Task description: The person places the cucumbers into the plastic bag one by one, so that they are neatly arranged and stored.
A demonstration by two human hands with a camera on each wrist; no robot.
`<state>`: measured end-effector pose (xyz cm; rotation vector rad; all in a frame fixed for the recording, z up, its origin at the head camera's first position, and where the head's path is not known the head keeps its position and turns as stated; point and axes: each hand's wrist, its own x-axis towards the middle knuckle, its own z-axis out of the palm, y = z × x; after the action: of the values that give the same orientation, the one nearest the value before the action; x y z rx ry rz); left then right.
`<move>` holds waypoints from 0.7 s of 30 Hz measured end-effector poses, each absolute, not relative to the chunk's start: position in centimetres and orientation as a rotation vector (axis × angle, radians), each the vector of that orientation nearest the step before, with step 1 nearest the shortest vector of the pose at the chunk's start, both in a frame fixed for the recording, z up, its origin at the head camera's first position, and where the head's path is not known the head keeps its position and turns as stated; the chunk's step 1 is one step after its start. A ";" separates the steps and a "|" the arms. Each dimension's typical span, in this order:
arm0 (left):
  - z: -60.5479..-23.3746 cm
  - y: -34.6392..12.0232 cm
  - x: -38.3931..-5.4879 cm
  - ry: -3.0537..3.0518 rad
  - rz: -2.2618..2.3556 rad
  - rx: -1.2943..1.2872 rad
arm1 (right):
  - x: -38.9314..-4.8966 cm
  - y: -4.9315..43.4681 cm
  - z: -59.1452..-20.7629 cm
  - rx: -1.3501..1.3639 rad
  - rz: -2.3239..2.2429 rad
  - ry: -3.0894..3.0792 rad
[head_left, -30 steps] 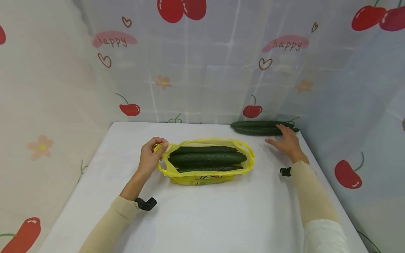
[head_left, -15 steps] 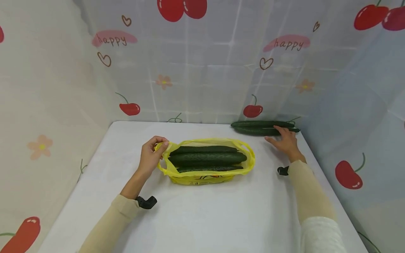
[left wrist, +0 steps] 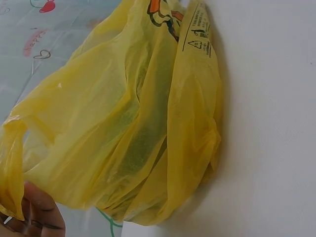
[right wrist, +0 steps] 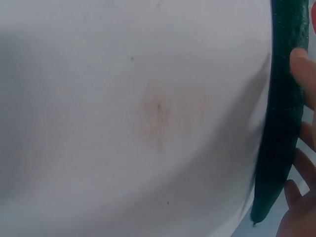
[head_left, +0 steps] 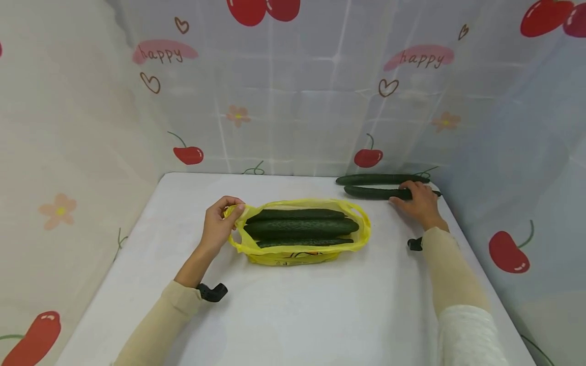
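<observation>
So one long, dark-green cucumber point(head_left: 373, 193) lies behind and right of the yellow plastic bag point(head_left: 274, 258), roughly parallel; right hand point(head_left: 420, 206) grips that cucumber (left hand point(head_left: 217, 223) just pinches the bag).

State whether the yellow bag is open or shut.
Open: in the head view, the yellow bag gapes wide at the top, showing cucumbers inside, and the left hand pinches one end.

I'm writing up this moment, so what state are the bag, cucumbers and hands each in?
Bag: mouth open.
Bagged cucumbers: lying side by side, three visible.
Back cucumber: lying outside, apart from the front one.
Front cucumber: outside the bag, gripped.
Left hand: pinching one end of the bag.
Right hand: gripping the front cucumber.
</observation>
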<state>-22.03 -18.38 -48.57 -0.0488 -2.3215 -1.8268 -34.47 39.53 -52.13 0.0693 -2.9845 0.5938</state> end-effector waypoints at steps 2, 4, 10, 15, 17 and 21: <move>-48.6 -18.4 -22.0 -2.319 -1.833 -0.052 | -34.4 39.8 -52.2 0.083 0.589 -2.985; -48.7 -18.4 -22.0 -2.321 -1.832 -0.054 | -34.3 40.2 -52.4 0.095 0.591 -2.986; -48.9 -18.4 -22.1 -2.317 -1.836 -0.059 | -33.9 40.2 -52.7 0.132 0.671 -2.989; -49.2 -18.4 -22.1 -2.320 -1.830 -0.060 | -33.6 39.8 -52.6 0.151 0.639 -3.007; -49.2 -18.5 -22.0 -2.320 -1.828 -0.058 | -33.6 39.7 -52.7 0.161 0.615 -3.008; -49.2 -18.6 -22.0 -2.313 -1.832 -0.066 | -33.6 39.7 -53.0 0.183 0.611 -2.973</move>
<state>-21.99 -18.56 -49.20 -0.0662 -2.3128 -1.8321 -33.62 39.73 -53.02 0.1828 -2.9733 0.6115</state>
